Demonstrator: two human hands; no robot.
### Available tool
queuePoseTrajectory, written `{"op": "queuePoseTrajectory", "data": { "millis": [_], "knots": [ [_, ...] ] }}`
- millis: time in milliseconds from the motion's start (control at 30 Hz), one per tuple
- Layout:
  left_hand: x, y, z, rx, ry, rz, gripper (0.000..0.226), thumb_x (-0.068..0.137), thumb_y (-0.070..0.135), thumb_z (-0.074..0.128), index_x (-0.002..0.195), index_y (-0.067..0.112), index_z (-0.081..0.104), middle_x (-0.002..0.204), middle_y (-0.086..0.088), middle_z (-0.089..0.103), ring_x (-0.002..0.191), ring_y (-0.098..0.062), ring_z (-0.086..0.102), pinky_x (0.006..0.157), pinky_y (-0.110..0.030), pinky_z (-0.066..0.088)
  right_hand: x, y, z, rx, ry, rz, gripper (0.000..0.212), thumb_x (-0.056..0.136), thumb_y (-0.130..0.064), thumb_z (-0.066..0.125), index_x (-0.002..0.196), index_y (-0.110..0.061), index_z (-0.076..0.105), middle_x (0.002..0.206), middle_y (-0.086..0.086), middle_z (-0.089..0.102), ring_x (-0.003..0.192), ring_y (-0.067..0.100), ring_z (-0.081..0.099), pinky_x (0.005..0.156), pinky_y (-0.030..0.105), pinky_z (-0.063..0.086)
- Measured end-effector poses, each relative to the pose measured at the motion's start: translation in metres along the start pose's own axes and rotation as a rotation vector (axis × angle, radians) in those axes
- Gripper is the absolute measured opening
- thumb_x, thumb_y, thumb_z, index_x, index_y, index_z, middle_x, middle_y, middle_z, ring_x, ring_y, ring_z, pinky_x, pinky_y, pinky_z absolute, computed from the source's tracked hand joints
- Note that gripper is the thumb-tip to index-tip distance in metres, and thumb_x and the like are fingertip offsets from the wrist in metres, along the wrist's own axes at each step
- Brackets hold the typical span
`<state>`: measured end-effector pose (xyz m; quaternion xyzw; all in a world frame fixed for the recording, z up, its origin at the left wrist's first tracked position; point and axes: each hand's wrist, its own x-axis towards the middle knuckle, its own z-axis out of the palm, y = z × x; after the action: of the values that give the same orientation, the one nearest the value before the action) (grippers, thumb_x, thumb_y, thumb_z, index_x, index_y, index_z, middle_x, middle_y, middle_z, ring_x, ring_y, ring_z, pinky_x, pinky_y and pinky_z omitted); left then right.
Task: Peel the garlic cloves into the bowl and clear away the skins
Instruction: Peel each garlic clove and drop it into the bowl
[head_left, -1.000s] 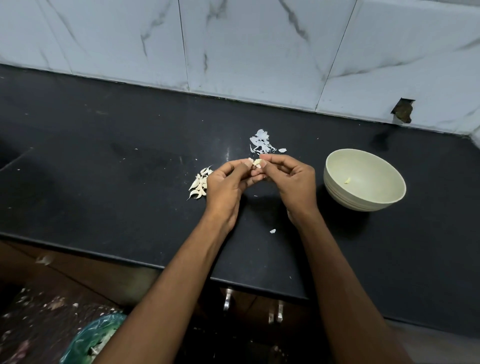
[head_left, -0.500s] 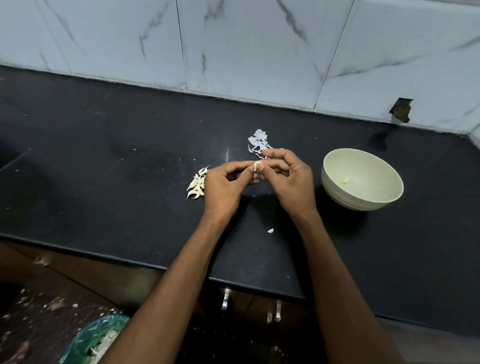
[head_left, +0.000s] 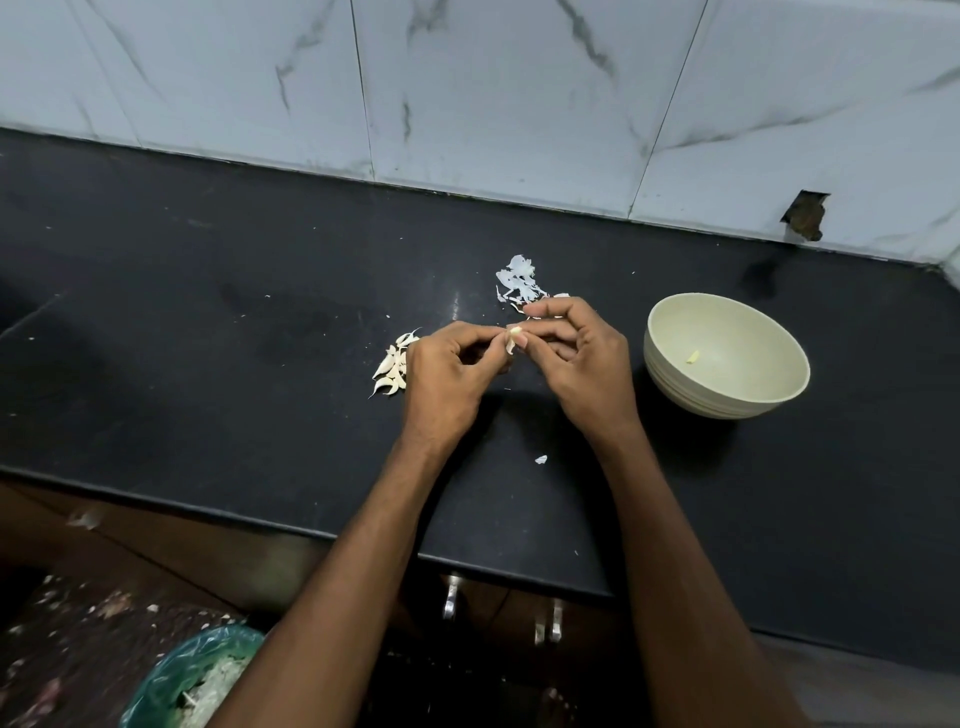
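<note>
Both hands, left hand (head_left: 451, 375) and right hand (head_left: 582, 358), still pinch our garlic clove (head_left: 514, 335); skin loosening, bowl (head_left: 675, 374) at three o'clock awaits.

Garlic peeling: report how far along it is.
Done: one peeled piece in the bowl. In hand: the left hand and right hand pinch a clove. Left: the unpeeled cloves, then clearing the skins off the counter.

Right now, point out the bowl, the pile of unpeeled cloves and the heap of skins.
bowl (head_left: 660, 332), head view, on its left rim.
pile of unpeeled cloves (head_left: 390, 370), head view, on the pile's middle.
heap of skins (head_left: 517, 280), head view, on the heap's middle.
</note>
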<state>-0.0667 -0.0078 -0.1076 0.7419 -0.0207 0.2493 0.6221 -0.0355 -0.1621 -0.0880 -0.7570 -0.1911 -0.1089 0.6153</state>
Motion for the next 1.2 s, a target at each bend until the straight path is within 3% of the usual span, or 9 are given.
{"op": "queuePoseTrajectory", "data": {
  "millis": [200, 400, 567, 700, 900, 1033, 1200],
  "knots": [
    [-0.001, 0.003, 0.002, -0.078, 0.01, -0.068, 0.005, 0.092, 0.012, 0.075, 0.092, 0.008, 0.079, 0.077, -0.011, 0.076, 0.073, -0.034, 0.074, 0.076, -0.053, 0.062, -0.001, -0.002, 0.0, 0.048, -0.01, 0.034, 0.031, 0.09, -0.005, 0.079, 0.111, -0.011, 0.058, 0.098, 0.005, 0.081, 0.096, 0.02, 0.078, 0.093, 0.044, 0.061],
    [-0.002, 0.001, 0.002, -0.015, 0.0, 0.02, 0.017, 0.092, 0.024, 0.075, 0.101, 0.01, 0.081, 0.089, -0.004, 0.077, 0.073, -0.022, 0.076, 0.075, -0.05, 0.063, -0.001, -0.003, -0.002, 0.039, 0.005, 0.031, 0.03, 0.091, -0.001, 0.077, 0.11, -0.014, 0.056, 0.097, 0.004, 0.081, 0.096, 0.019, 0.078, 0.094, 0.045, 0.061],
    [0.0, -0.004, 0.001, 0.029, -0.018, 0.077, 0.016, 0.095, 0.02, 0.073, 0.105, 0.012, 0.082, 0.093, -0.005, 0.073, 0.073, -0.024, 0.075, 0.072, -0.05, 0.063, -0.002, -0.005, -0.004, -0.017, -0.012, 0.008, 0.029, 0.092, -0.001, 0.077, 0.112, -0.01, 0.058, 0.097, 0.003, 0.081, 0.094, 0.014, 0.078, 0.09, 0.033, 0.062],
    [0.0, -0.005, 0.001, 0.045, -0.06, 0.11, 0.017, 0.097, 0.017, 0.07, 0.108, 0.011, 0.081, 0.095, -0.005, 0.073, 0.074, -0.023, 0.075, 0.071, -0.048, 0.064, -0.003, -0.006, -0.007, -0.065, -0.023, -0.01, 0.029, 0.092, 0.0, 0.076, 0.11, -0.013, 0.058, 0.096, 0.001, 0.08, 0.095, 0.011, 0.077, 0.09, 0.032, 0.061],
    [0.0, -0.008, 0.001, 0.122, -0.052, 0.146, 0.023, 0.096, 0.03, 0.068, 0.105, 0.015, 0.082, 0.091, 0.0, 0.074, 0.076, -0.022, 0.075, 0.07, -0.048, 0.062, -0.003, -0.007, -0.009, -0.114, -0.035, -0.051, 0.029, 0.092, -0.003, 0.077, 0.106, -0.014, 0.055, 0.093, -0.001, 0.08, 0.093, 0.009, 0.077, 0.089, 0.032, 0.062],
    [0.0, -0.006, 0.001, 0.116, -0.019, 0.115, 0.019, 0.094, 0.027, 0.071, 0.101, 0.013, 0.082, 0.088, 0.0, 0.075, 0.074, -0.023, 0.074, 0.07, -0.05, 0.061, -0.004, -0.007, -0.007, -0.106, -0.031, -0.056, 0.03, 0.092, -0.003, 0.078, 0.105, -0.015, 0.053, 0.094, -0.001, 0.081, 0.094, 0.01, 0.077, 0.089, 0.034, 0.062],
    [-0.001, 0.002, 0.002, -0.019, -0.013, 0.001, 0.01, 0.094, 0.008, 0.073, 0.097, 0.004, 0.081, 0.083, -0.007, 0.076, 0.069, -0.026, 0.076, 0.07, -0.048, 0.064, -0.004, -0.008, -0.007, -0.077, -0.026, -0.048, 0.035, 0.091, -0.002, 0.077, 0.103, -0.021, 0.051, 0.095, 0.001, 0.081, 0.095, 0.012, 0.077, 0.089, 0.038, 0.062]
  ]
}}
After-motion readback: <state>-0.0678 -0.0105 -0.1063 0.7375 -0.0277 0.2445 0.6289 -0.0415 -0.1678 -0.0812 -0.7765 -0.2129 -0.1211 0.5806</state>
